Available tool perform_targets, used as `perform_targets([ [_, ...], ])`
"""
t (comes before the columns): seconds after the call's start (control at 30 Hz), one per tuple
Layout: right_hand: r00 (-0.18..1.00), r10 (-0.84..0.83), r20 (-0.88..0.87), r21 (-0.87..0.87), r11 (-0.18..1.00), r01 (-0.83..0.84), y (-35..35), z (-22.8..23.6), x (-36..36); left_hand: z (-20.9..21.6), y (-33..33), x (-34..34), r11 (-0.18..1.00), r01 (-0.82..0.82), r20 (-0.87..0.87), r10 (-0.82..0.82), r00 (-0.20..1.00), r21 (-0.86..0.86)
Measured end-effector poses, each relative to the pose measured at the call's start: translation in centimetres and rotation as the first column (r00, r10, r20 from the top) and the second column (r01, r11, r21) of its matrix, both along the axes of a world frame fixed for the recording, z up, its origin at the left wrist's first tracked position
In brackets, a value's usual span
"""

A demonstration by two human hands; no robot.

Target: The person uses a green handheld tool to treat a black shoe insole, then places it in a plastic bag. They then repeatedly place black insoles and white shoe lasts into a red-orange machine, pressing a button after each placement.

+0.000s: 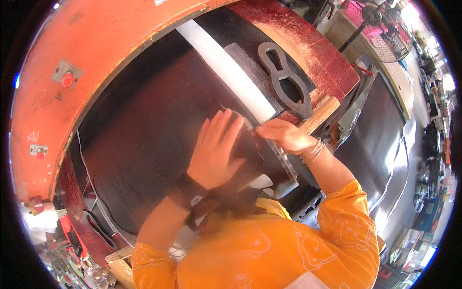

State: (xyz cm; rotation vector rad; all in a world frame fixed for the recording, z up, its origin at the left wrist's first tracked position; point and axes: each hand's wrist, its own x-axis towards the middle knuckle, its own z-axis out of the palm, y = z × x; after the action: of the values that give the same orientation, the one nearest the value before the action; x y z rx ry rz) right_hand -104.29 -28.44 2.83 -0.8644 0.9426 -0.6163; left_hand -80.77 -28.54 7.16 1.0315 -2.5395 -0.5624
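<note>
A large dark brown-black sheet [139,139] lies across the work surface in front of me. My left hand [216,151] is over it with fingers stretched out, slightly blurred; whether the palm touches the sheet I cannot tell. My right hand [286,136] has its fingers closed at the sheet's right edge, close to the near end of a long white bar [231,72]. What those fingers hold is hidden. A pale, shiny strip [286,166] runs along the edge below the right hand. Beyond the bar lies a grey figure-eight-shaped frame [288,86], like a cutting die.
An orange machine body [110,29] with a red push button [67,79] curves round the far left. Red boards [332,67] and a wooden block [320,114] stand at the right. A black fan [373,17] is at the far right, above more dark sheets [380,130].
</note>
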Motion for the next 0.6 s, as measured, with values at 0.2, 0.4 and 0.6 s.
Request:
perform_targets([
  [0.2, 0.930, -0.019, 0.367, 0.083, 0.996, -0.012, 1.1, 0.7, 0.4, -2.8, 0.3, -0.9, 0.999, 0.012, -0.087, -0.015, 0.996, -0.031],
  [0.4, 0.955, 0.057, -0.290, -0.313, 0.937, -0.151, 1.5, 0.4, -0.2, -1.0, -1.6, 3.2, 0.867, -0.295, -0.269, 0.420, 0.867, 0.402],
  [0.6, 0.679, -0.473, -0.561, -0.717, 0.687, -0.115, 2.4, 3.2, 1.5, 10.1, -4.5, 14.5, 0.926, -0.227, -0.887, 0.359, 0.289, 0.301],
])
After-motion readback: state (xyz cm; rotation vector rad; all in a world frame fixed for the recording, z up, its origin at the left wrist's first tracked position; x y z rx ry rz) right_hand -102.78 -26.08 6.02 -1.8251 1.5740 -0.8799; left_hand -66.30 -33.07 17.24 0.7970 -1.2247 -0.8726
